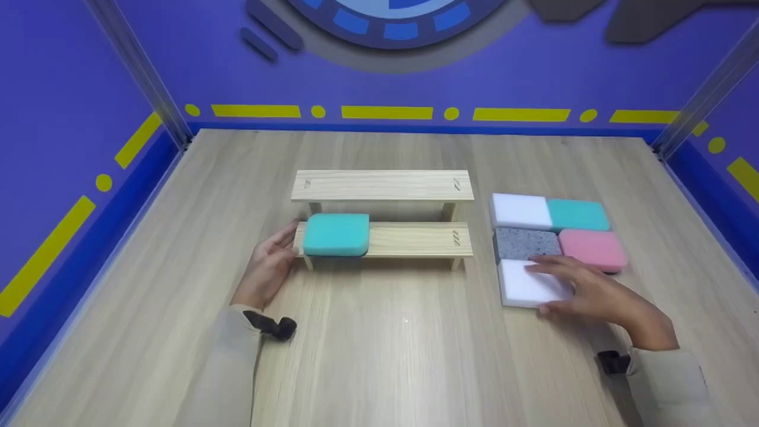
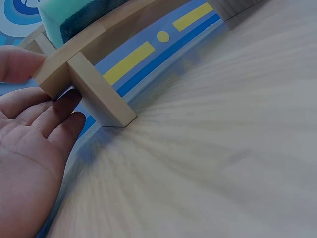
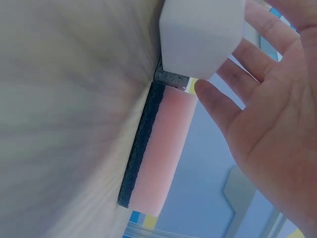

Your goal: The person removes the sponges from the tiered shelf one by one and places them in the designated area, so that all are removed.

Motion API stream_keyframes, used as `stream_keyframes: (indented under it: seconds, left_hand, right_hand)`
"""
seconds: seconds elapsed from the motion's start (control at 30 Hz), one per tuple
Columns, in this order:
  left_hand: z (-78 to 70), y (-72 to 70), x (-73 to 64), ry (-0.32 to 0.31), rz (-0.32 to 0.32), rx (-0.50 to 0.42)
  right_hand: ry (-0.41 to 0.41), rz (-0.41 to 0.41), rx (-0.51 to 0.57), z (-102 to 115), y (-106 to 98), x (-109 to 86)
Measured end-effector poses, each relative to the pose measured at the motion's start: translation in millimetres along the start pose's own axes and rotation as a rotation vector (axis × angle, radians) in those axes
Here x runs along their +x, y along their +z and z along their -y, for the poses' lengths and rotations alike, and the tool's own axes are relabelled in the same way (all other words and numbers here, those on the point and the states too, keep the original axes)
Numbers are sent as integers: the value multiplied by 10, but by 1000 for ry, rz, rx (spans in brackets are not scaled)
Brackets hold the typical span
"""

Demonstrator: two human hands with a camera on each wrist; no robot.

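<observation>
On the left, my left hand (image 1: 270, 264) holds the end of the low front board of a two-step wooden shelf (image 1: 415, 238). In the left wrist view its thumb (image 2: 20, 64) is at the board's end and its fingers are underneath, near the leg. A teal sponge (image 1: 336, 234) with a dark underside lies on that board's left end. Over at the right, my right hand (image 1: 593, 293) spans the nearest white sponge block (image 1: 520, 290), fingertips over its far side and thumb by its near edge. Loosely spread fingers show beside this block in the right wrist view.
Behind that block lie a grey speckled block (image 1: 522, 242) and a pink sponge (image 1: 593, 249) with a dark layer. Farther back are another white block (image 1: 519, 210) and a teal sponge (image 1: 578, 214). Blue panels (image 1: 403, 89) enclose the wooden table (image 1: 385, 356) at back and sides.
</observation>
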State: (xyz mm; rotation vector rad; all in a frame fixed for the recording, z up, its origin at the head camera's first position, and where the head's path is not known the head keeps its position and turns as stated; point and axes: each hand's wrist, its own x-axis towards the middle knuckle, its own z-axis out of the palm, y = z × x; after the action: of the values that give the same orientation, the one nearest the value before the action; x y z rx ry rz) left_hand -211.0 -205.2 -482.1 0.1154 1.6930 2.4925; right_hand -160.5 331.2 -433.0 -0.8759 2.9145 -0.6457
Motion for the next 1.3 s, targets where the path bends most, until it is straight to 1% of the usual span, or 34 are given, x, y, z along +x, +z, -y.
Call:
stream_keyframes:
  seconds: [0.1, 0.3, 0.47, 0.67, 0.9, 0.97, 1.13, 1.3]
  left_hand:
    - [-3, 5, -1, -6, -2, 8]
    - [-4, 10, -4, -15, -15, -14]
    - [-9, 5, -10, -18, -9, -5]
    - [-12, 5, -12, -15, -3, -15]
    - [-23, -4, 5, -38, -5, 12]
    - [-24, -8, 8, -45, -6, 21]
    - [-22, -8, 9, -47, -5, 19]
    - [-23, -1, 3, -47, -9, 19]
  right_hand:
    - [19, 19, 0, 8, -11, 3]
    - [53, 81, 63, 22, -32, 20]
    - [61, 97, 62, 26, -40, 19]
    - [42, 85, 35, 22, -40, 5]
    - [-6, 21, 25, 13, -23, -9]
    - [-2, 27, 29, 12, -24, -7]
    - [46, 61, 46, 16, -39, -7]
    - [43, 53, 73, 21, -36, -4]
